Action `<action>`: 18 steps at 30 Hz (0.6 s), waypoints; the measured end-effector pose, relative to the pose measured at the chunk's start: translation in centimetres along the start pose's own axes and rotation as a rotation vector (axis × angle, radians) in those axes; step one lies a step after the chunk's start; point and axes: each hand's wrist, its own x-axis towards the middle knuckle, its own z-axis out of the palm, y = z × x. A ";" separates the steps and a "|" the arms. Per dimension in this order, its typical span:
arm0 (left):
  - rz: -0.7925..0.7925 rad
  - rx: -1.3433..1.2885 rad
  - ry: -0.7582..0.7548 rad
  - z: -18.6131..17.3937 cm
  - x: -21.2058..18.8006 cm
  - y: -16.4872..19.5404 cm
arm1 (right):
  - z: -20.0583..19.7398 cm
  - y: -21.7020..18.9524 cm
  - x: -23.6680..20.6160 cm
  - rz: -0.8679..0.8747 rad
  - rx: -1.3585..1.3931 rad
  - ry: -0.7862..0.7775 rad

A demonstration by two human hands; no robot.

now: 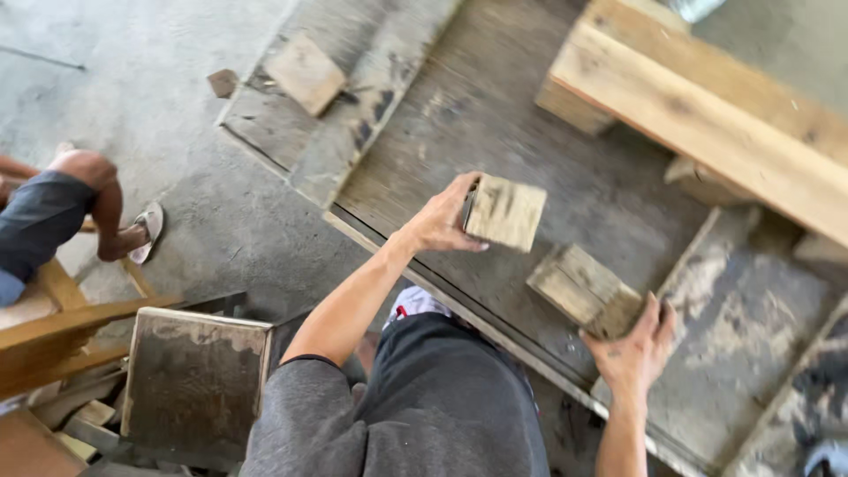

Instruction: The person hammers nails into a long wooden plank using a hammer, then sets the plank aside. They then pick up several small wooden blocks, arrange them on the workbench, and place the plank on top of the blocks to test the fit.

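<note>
Left hand (439,221) is gripping a small square wood block (505,212), holding it in the air above the large grey plywood board (495,115). Right hand (638,349) is closing around the end of a second, longer wood block (583,290), which appears tilted just over the board. A pale timber beam (707,110) is lying across the upper right. Another person's leg (106,199) is showing at far left, on the concrete floor (132,79)

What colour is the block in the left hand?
Pale, weathered tan-grey wood block, held in the left hand; head view.
</note>
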 end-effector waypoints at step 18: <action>-0.485 0.164 1.045 -22.8 23.9 -14.0 | 4.0 3.9 2.3 0.095 -0.184 -0.035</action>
